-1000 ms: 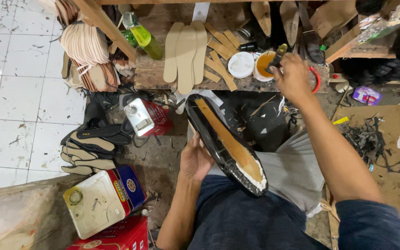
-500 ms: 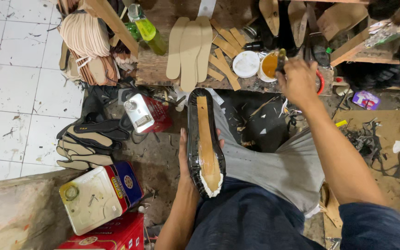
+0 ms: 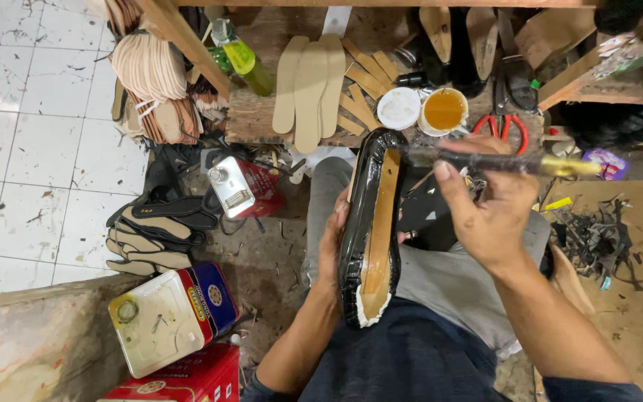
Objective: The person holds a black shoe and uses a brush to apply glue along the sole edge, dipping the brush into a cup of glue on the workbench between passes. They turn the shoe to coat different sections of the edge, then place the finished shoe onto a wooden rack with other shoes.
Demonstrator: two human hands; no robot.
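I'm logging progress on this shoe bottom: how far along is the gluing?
Done: the black upper is folded over the rim of the shoe, tan insole exposed. In hand: the left hand steadies the shoe on the lap; the right hand holds a brush with its tip at the toe, near the open glue pot. No glue coat is discernible on the bottom.

**Shoe upper and glue brush, head view**

Black glossy shoe upper [image 3: 370, 231], sole side up, lies lengthwise over the lap; a tan insole board fills its middle, with white lining showing at the near end. The brush [image 3: 500, 161], dark-handled with a brass-coloured end, lies crosswise, its bristle tip touching the shoe's far rim.
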